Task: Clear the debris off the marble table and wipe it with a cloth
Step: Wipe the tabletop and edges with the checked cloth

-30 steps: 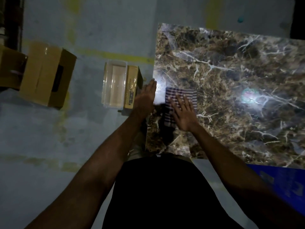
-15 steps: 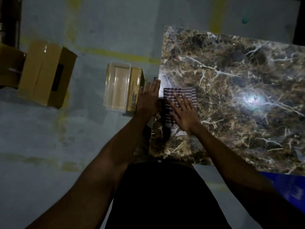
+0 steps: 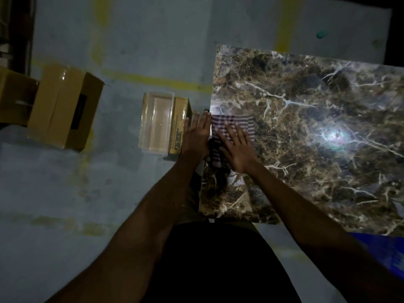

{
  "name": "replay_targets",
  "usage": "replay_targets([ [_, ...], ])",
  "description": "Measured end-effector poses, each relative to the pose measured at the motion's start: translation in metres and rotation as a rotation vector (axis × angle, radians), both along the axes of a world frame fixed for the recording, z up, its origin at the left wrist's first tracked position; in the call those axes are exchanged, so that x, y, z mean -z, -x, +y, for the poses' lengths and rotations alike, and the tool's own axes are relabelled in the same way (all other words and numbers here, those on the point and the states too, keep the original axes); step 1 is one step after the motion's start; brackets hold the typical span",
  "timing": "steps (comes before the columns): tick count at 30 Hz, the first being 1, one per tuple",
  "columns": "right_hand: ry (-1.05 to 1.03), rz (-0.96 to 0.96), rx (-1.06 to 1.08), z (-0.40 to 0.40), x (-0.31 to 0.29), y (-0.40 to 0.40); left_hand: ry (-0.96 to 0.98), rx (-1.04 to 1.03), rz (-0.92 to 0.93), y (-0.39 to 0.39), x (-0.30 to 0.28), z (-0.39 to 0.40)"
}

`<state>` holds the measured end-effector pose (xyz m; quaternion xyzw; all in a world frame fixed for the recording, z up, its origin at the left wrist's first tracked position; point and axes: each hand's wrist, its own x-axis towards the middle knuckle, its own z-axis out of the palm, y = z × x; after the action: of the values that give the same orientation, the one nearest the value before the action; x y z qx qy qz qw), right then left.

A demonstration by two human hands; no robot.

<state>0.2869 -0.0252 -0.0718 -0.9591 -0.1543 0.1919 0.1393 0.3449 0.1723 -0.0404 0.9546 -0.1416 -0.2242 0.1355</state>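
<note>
At nine o'clock on the table (image 3: pixel 306 119), our flat right hand (image 3: pixel 237 149) presses the cloth (image 3: pixel 231 123) mid-wipe while our flat left hand (image 3: pixel 196 136) guards the edge, so next we likely sweep toward three o'clock.

The marble desk (image 3: pixel 317 138) fills the right half of the frame, a glossy brown slab veined with white, with a bright glare spot at centre right. The striped cloth (image 3: pixel 231 125), white with dark bands, lies flat on the desk at its left edge, near the middle of the frame, one end trailing darkly toward the bottom.
</note>
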Motion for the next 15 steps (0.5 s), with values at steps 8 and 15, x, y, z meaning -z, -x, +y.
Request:
replay_targets([
  [8, 0.064, -0.015, 0.36, 0.011, -0.001, -0.069, 0.0, 0.006, -0.044, 0.006, 0.004, 0.002],
  [15, -0.019, 0.039, 0.131, 0.017, 0.003, 0.016, -0.063, 0.016, -0.088, 0.007, 0.015, 0.004],
])
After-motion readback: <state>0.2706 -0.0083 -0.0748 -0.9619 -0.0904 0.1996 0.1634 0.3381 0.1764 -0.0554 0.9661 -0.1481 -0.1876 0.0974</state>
